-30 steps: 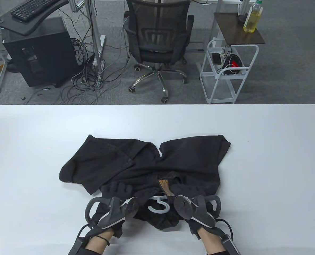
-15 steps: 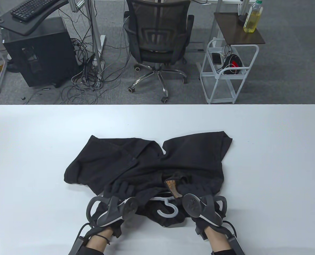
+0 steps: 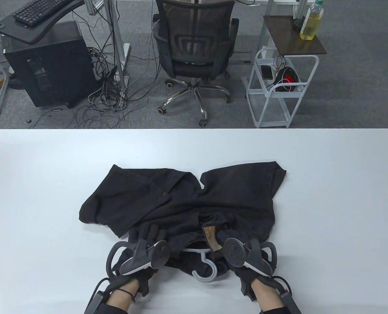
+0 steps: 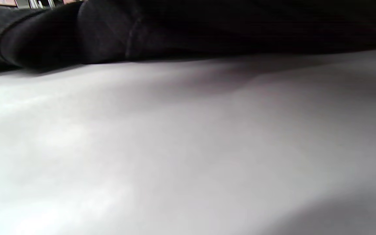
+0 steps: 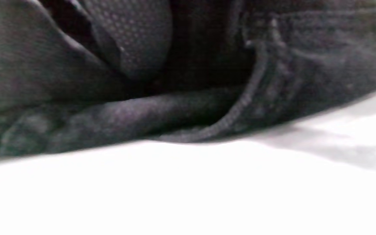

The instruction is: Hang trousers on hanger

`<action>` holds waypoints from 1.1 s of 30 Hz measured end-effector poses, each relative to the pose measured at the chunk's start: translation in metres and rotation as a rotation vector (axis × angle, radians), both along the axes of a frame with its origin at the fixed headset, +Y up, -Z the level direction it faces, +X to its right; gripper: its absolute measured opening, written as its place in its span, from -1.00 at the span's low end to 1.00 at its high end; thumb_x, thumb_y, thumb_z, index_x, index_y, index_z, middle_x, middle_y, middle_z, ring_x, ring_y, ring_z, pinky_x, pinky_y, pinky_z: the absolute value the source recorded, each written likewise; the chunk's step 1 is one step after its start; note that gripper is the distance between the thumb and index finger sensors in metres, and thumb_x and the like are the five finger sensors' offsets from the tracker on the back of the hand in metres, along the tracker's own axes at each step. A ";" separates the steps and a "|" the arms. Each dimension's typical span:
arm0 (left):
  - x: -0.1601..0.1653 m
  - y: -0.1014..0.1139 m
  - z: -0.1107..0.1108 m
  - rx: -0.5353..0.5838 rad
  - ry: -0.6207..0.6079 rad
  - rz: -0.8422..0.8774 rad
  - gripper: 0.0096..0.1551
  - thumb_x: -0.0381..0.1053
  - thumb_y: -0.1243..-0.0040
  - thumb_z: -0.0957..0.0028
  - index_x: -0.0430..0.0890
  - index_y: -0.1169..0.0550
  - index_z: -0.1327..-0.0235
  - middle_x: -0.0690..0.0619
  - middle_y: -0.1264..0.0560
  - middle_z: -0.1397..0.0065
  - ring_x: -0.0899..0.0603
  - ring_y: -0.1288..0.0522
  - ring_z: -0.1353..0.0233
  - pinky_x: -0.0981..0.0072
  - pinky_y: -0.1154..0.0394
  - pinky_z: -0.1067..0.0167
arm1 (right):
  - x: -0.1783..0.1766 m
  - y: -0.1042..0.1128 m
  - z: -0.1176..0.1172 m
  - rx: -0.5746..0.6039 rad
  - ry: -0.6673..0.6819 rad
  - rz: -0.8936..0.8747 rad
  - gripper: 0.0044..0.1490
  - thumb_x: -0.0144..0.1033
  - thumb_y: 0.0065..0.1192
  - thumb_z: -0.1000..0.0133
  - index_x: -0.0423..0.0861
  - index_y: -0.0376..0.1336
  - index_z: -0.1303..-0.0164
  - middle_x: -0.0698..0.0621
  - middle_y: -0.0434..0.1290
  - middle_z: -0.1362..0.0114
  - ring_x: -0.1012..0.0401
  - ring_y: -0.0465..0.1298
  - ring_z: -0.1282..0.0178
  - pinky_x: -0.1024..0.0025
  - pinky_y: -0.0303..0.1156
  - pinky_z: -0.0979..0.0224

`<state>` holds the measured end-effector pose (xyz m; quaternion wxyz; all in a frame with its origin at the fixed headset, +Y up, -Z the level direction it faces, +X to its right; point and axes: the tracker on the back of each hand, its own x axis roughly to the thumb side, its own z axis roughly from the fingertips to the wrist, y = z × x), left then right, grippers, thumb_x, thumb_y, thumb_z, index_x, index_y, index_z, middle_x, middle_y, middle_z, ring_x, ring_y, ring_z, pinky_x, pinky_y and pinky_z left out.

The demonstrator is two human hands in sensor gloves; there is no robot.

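Observation:
Black trousers (image 3: 187, 196) lie spread on the white table (image 3: 328, 196), legs pointing away, waistband with a brown label (image 3: 212, 237) toward me. A white hanger is mostly buried in the waistband; its hook (image 3: 206, 270) sticks out between my hands. My left hand (image 3: 148, 233) holds the left part of the waistband, fingers lying over the cloth. My right hand (image 3: 233, 242) holds the right part, its fingers hidden under the tracker. In the right wrist view a gloved finger (image 5: 132, 42) is tucked into the folds of the trousers (image 5: 289, 65). The left wrist view shows only the trousers' edge (image 4: 109, 32) and table.
Both hands sit near the table's front edge. Beyond the far edge stand an office chair (image 3: 194, 49), a white cart (image 3: 279, 88), a side table with a bottle (image 3: 310, 23), and a computer tower (image 3: 46, 65) with cables.
The hanger hook has slid toward me and a little right, showing more of itself. The trousers shifted slightly right, and both hands drew back toward the front edge.

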<state>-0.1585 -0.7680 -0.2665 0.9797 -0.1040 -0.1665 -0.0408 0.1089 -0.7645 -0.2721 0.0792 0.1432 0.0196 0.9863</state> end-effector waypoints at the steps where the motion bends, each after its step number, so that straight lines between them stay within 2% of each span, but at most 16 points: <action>1: 0.000 -0.001 0.000 -0.004 -0.005 0.004 -0.17 0.27 0.03 -0.13 -0.01 -0.06 -0.58 -0.05 -0.04 -0.69 -0.31 0.04 -0.67 -0.40 -0.04 -0.44 | 0.000 0.000 0.000 -0.009 0.004 -0.005 -0.22 -0.16 0.44 0.08 0.15 0.17 -0.37 0.06 0.32 -0.50 0.06 0.39 -0.48 0.00 0.20 -0.56; 6: -0.003 0.004 0.000 -0.069 -0.019 0.073 -0.13 0.27 -0.04 -0.10 0.00 -0.05 -0.59 -0.06 -0.04 -0.69 -0.32 0.05 -0.67 -0.42 -0.01 -0.44 | 0.006 0.006 -0.001 -0.115 0.051 -0.063 -0.14 -0.16 0.44 0.08 0.08 0.13 -0.44 -0.01 0.26 -0.56 0.00 0.33 -0.54 -0.04 0.12 -0.57; 10: -0.009 0.012 -0.002 -0.136 -0.019 0.190 -0.10 0.28 -0.09 -0.08 0.00 -0.08 -0.60 -0.08 -0.05 -0.69 -0.33 0.07 -0.67 -0.44 0.02 -0.43 | 0.015 0.015 0.000 -0.176 0.095 -0.162 -0.03 -0.05 0.47 0.11 0.02 0.11 -0.49 -0.08 0.22 -0.60 -0.06 0.28 -0.58 -0.09 0.08 -0.56; 13: -0.011 0.021 0.000 -0.089 -0.035 0.239 -0.12 0.28 -0.10 -0.07 0.00 -0.13 -0.59 -0.07 -0.10 -0.69 -0.34 -0.01 -0.66 -0.42 -0.01 -0.43 | 0.024 0.023 0.002 -0.198 0.128 -0.260 0.04 0.08 0.47 0.14 -0.01 0.10 -0.51 -0.11 0.22 -0.61 -0.10 0.26 -0.59 -0.12 0.08 -0.54; 18: -0.013 0.033 0.004 0.006 -0.065 0.302 -0.18 0.29 -0.07 -0.07 0.01 -0.20 -0.56 -0.06 -0.20 -0.66 -0.34 -0.11 -0.64 -0.41 -0.07 -0.42 | 0.033 0.039 0.008 -0.071 0.127 -0.381 0.07 0.23 0.39 0.15 -0.02 0.14 -0.51 -0.13 0.26 -0.60 -0.10 0.30 -0.57 -0.12 0.11 -0.54; 22: -0.012 0.036 0.006 0.086 -0.070 0.316 -0.23 0.26 -0.06 -0.08 0.01 -0.24 -0.54 -0.04 -0.24 -0.63 -0.32 -0.16 -0.63 -0.39 -0.11 -0.42 | 0.037 0.045 0.011 0.021 0.094 -0.422 0.01 0.25 0.32 0.12 0.00 0.16 -0.49 -0.11 0.29 -0.59 -0.09 0.32 -0.56 -0.11 0.13 -0.54; 27: -0.014 0.041 0.009 0.192 -0.064 0.347 -0.21 0.27 -0.05 -0.09 0.04 -0.19 -0.56 -0.03 -0.20 -0.66 -0.31 -0.13 -0.64 -0.37 -0.10 -0.44 | 0.044 0.049 0.012 0.130 0.011 -0.456 -0.05 0.23 0.25 0.07 0.01 0.15 -0.50 -0.09 0.27 -0.60 -0.07 0.30 -0.57 -0.09 0.09 -0.56; 33: -0.015 0.045 0.011 0.292 -0.043 0.352 -0.13 0.32 -0.02 -0.09 0.07 -0.06 -0.61 -0.03 -0.05 -0.71 -0.30 -0.01 -0.68 -0.36 -0.05 -0.47 | 0.052 0.051 0.012 0.177 -0.039 -0.453 0.00 0.25 0.19 0.06 0.02 0.06 -0.55 -0.10 0.15 -0.66 -0.09 0.17 -0.64 -0.12 -0.05 -0.59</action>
